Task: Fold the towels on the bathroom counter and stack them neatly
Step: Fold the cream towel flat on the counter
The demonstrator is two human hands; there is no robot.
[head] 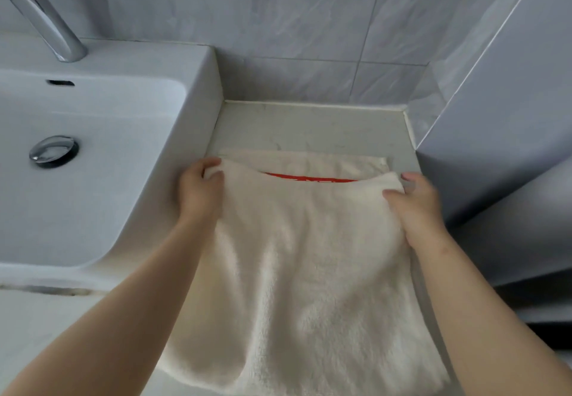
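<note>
Terry cloth in off-white fills the counter to the right of the sink, and that is your towel. Your left hand sits hard against the sink's outer wall, fingers curled round the far-left corner of the upper layer. Your right hand is well away from the sink and pinches the far-right corner, thumb on top. The hands are spread apart, one at each end of the lifted edge.

What matters for the next move is this. The edge you hold runs straight out from the sink's side wall, and the lower layer's far edge lies parallel to it, just beyond your fingers. The towel's long axis runs alongside the sink, from you toward the back. Both hands look equally close to that far edge, so I'd judge an even forward carry will line the edges up. If one hand leads, the fold may skew.

Between the layers, right of the sink, a red strip shows with white marks on it. The writing is too blurred to read.
</note>
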